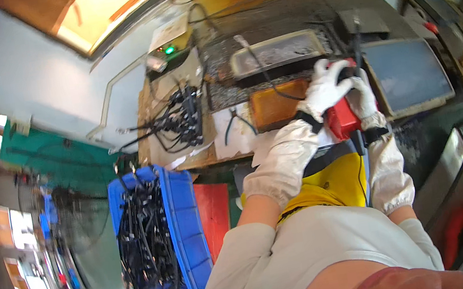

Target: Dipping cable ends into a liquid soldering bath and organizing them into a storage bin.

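Observation:
My left hand (325, 90), in a white glove, bends its fingers round a small dark piece beside a red part at the right side of the bench. Close against it, my gloved right hand (362, 100) is closed on a black cable (358, 45) that sticks up above the fingers, blurred. What lies between the two hands is mostly hidden. Directly under them sits a red block-like fixture (342, 119) at the bench's front edge. To the left of my hands is a shallow amber-brown tray (279, 104).
Pliers (236, 126) and a pile of black cables (183, 119) lie on the bench's left. Behind is a long metal-rimmed trough (277, 52); right, a grey-topped tray (409, 73). A blue crate (188, 234) full of black cables stands lower left. A box with a green light (169, 50) sits at back.

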### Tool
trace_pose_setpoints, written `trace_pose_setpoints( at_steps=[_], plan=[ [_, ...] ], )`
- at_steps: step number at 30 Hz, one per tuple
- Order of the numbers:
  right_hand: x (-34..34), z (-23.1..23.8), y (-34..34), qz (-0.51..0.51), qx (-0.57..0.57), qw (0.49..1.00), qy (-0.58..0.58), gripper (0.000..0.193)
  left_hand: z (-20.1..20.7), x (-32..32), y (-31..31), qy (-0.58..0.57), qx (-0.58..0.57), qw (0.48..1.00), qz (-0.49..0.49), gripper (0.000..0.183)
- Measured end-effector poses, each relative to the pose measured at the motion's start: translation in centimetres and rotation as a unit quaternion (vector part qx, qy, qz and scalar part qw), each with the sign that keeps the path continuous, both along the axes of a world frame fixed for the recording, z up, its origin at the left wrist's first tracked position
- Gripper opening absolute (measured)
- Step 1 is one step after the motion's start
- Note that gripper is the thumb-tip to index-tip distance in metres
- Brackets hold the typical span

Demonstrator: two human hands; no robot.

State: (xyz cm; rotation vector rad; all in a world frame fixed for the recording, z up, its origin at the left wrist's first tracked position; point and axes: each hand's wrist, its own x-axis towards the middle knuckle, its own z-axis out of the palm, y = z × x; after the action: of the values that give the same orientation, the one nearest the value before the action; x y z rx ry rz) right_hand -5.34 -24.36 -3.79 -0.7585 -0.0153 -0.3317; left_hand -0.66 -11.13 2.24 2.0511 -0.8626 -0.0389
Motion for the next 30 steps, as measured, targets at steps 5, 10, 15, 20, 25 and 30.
trace_pose_setpoints(
  at_steps=[5, 10, 15, 20, 25, 30],
  plan=[
    [-0.4, -0.2, -0.2, 0.020, 0.010, 1.000, -0.005, 0.036, -0.3, -0.1, -0.6, 0.023, -0.016, 1.000, 0.001, 0.036],
    [0.1, -1.3, -1.2, 0.050, 0.045, 0.998, -0.008, 0.031, 0.0, -1.1, -1.2, 0.049, -0.031, 0.997, 0.041, 0.035],
    [0.4, -2.3, -2.0, 0.067, 0.036, 0.997, -0.012, 0.032, 0.1, -1.1, -1.2, 0.035, -0.030, 0.998, 0.051, 0.032],
    [0.6, -0.8, -0.4, 0.065, -0.065, 0.995, -0.032, 0.047, 0.4, -0.4, 1.0, 0.038, -0.047, 0.995, 0.079, 0.034],
    [0.4, -0.5, -0.3, 0.050, -0.087, 0.995, 0.007, 0.055, 1.6, 0.5, 7.6, 0.023, -0.051, 0.992, 0.115, 0.034],
    [0.5, -0.6, -0.5, 0.058, -0.070, 0.996, 0.022, 0.052, 1.1, 0.9, 16.2, -0.023, -0.030, 0.980, 0.197, 0.032]
  ],
)
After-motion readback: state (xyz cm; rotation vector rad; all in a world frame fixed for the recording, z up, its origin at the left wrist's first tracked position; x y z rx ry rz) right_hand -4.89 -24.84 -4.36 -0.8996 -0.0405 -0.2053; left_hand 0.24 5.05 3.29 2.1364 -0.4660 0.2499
